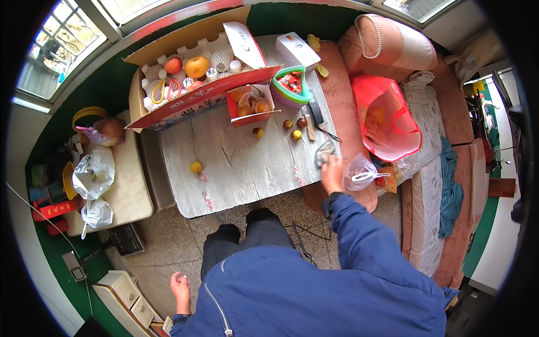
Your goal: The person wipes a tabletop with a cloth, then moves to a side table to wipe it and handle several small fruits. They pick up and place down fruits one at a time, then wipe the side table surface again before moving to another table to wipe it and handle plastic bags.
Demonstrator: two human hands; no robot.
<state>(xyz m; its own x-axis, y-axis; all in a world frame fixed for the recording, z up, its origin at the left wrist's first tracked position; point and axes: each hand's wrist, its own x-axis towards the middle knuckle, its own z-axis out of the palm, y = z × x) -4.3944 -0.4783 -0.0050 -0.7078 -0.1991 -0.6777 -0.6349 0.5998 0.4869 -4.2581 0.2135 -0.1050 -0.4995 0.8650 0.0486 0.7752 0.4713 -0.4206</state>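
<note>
My right hand (332, 172) reaches to the right edge of the grey wood-patterned table (236, 168). Its fingers are on a crumpled greyish cloth or bag (325, 153) lying there; whether they grip it or only press on it is hard to tell. My left hand (181, 288) hangs low at my left side, away from the table, fingers partly curled, with nothing visible in it. Small yellow-brown fruits (296, 135) lie near the table's right side, beside a black handset (315, 111). One yellow fruit (196, 167) sits alone at the left.
At the back stand a large cardboard fruit box (202, 88), a small red box of fruit (251, 105), a green bowl of wrapped items (291, 86) and a white box (297, 50). A red bag (385, 118) rests on the sofa at right. White plastic bags (93, 172) occupy the left-hand surface.
</note>
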